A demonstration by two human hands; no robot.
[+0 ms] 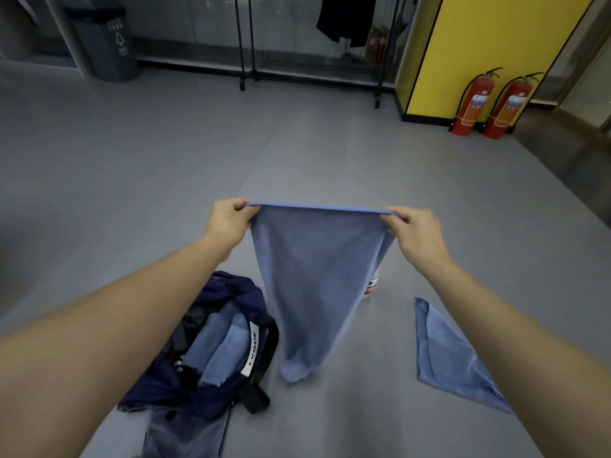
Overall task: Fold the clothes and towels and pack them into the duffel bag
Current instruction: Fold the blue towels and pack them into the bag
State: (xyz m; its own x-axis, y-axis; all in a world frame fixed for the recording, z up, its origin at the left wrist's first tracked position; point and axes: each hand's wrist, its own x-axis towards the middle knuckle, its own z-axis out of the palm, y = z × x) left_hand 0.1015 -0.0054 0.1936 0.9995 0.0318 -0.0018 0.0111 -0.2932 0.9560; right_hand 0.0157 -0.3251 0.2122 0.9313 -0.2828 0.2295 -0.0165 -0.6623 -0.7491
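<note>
The left hand (pixel 228 221) and the right hand (pixel 415 228) hold up a blue towel (pixel 317 279) in the air. Each hand pinches one top corner, with the fingers curled tight on the cloth. The top edge is pulled straight between the two hands. The rest of the towel hangs down, and its bottom end touches the gray floor (pixel 165 166) and bunches up a little there.

A dark blue bag (pixel 165 391) sits open on the floor, just to the left of the hanging towel. Folded blue cloth (pixel 218 352) lies inside it. A black strap (pixel 264 355) with a white tag (pixel 250 353) goes over the bag's right side.

Another blue towel (pixel 449 361) lies flat on the floor to the right, partly under the right arm. A small white bottle (pixel 370 287) peeks out from behind the held towel.

Far away by a yellow wall (pixel 489 44) stand two red fire extinguishers (pixel 472 104). A gray bin (pixel 105 41) is in the far left corner, and a dark piece of clothing (pixel 347 18) hangs on a black rack (pixel 246 41).
</note>
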